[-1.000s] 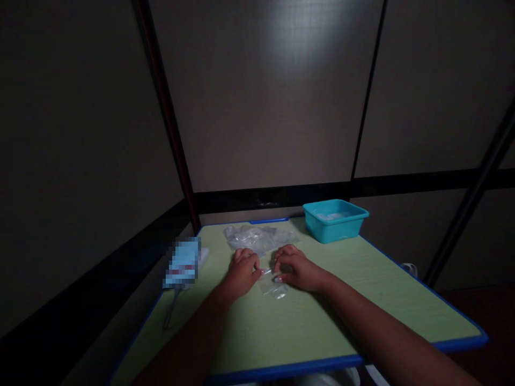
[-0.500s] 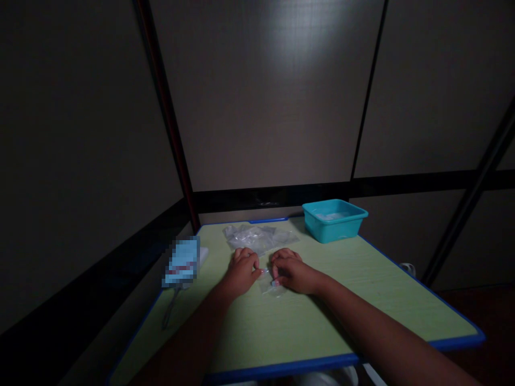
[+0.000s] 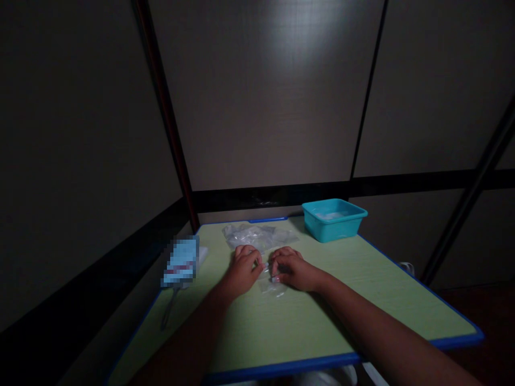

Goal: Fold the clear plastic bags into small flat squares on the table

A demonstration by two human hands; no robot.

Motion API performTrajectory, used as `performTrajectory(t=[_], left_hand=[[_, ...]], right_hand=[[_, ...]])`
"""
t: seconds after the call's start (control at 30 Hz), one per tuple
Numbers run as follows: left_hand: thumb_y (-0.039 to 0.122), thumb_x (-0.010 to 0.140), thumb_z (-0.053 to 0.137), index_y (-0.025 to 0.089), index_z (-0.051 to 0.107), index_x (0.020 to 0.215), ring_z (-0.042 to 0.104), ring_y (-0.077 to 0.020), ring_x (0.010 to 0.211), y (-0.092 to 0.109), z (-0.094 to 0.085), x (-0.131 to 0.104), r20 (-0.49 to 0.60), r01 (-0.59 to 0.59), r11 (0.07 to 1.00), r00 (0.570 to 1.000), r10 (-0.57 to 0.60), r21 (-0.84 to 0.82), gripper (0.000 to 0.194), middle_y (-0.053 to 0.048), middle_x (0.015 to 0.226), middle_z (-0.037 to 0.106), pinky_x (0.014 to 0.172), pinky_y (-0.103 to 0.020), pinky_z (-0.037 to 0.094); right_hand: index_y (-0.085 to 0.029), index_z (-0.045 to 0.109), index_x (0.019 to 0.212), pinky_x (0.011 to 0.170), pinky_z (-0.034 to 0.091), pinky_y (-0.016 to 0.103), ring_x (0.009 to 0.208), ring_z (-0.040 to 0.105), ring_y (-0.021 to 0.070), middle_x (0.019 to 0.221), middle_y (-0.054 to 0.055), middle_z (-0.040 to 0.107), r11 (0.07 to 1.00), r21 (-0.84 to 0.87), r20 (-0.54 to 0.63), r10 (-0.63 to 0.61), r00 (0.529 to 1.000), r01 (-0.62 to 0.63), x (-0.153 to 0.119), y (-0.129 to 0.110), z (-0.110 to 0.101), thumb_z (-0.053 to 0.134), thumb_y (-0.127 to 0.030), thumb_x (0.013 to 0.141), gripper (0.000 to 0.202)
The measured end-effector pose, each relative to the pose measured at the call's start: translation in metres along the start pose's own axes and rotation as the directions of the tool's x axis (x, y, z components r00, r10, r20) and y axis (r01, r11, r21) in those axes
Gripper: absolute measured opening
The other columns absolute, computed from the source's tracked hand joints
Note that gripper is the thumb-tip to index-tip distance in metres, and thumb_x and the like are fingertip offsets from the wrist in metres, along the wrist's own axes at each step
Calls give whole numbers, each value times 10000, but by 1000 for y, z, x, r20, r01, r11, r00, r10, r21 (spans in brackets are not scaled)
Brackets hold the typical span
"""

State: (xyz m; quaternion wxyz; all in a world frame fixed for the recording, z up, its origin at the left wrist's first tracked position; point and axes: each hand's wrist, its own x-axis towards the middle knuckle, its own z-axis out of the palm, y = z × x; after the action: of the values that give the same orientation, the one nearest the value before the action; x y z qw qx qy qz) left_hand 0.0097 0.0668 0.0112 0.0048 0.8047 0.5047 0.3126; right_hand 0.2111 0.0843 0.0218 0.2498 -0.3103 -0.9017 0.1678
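Observation:
A small clear plastic bag (image 3: pixel 273 290) lies on the green tabletop, partly under my fingers. My left hand (image 3: pixel 243 269) pinches its upper left part between thumb and curled fingers. On the other side my right hand (image 3: pixel 294 269) is closed with thumb against fingers, gripping the same bag. Both hands rest low, with only a narrow gap between the fingertips. What the bag contains, if anything, is too dim to make out. Just beyond my hands spreads a crumpled heap of clear plastic bags (image 3: pixel 253 234).
A turquoise plastic basin (image 3: pixel 336 229) stands at the back right, with something whitish inside. At the left edge lies a blurred light blue item (image 3: pixel 183 260) with a strap. The table (image 3: pixel 314 332) has a blue rim; panelled walls rise behind and left.
My fingertips have shifted slightly on the small bag, the left thumb moving up a little towards the right. Both hands stay in nearly the same place.

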Motion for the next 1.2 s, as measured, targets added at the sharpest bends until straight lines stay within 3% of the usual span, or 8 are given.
performTrajectory(t=[0.27, 0.57, 0.8, 1.2], left_hand=[[255, 767, 537, 225, 558, 772, 410, -200, 945, 0, 0, -1, 6, 21, 1000, 1000, -21, 10, 38, -19, 891, 523, 858, -323, 320], [245, 771, 533, 227, 570, 785, 412, -202, 973, 3, -2, 0, 37, 55, 998, 998, -55, -1, 44, -21, 911, 526, 877, -329, 322], [267, 790, 536, 227, 618, 721, 422, -187, 1008, 12, -7, 1, -3, 9, 989, 1000, -10, -146, 114, -22, 971, 547, 914, -306, 325], [365, 713, 641, 252, 668, 669, 348, -211, 1152, 21, -6, -2, 140, -1, 968, 989, 38, -251, 124, -14, 1134, 526, 995, -339, 266]], right_hand=[[-246, 619, 823, 951, 172, 455, 1071, 390, 218, 1039, 30, 515, 998, -36, 96, 51, 994, -47, -3, -9, -4, 640, -235, 671, 154], [-236, 617, 763, 941, 175, 432, 1062, 387, 207, 1042, 15, 507, 999, -28, 108, 44, 993, -42, -2, -8, -1, 638, -207, 666, 103], [-211, 611, 740, 898, 256, 376, 1009, 426, 200, 990, 24, 537, 1000, 29, 35, 7, 999, -8, -1, -4, -1, 660, -228, 676, 82], [-187, 603, 756, 873, 317, 341, 968, 468, 190, 947, 45, 565, 993, 117, -90, -12, 996, 23, 2, 2, -5, 618, -198, 723, 38]])
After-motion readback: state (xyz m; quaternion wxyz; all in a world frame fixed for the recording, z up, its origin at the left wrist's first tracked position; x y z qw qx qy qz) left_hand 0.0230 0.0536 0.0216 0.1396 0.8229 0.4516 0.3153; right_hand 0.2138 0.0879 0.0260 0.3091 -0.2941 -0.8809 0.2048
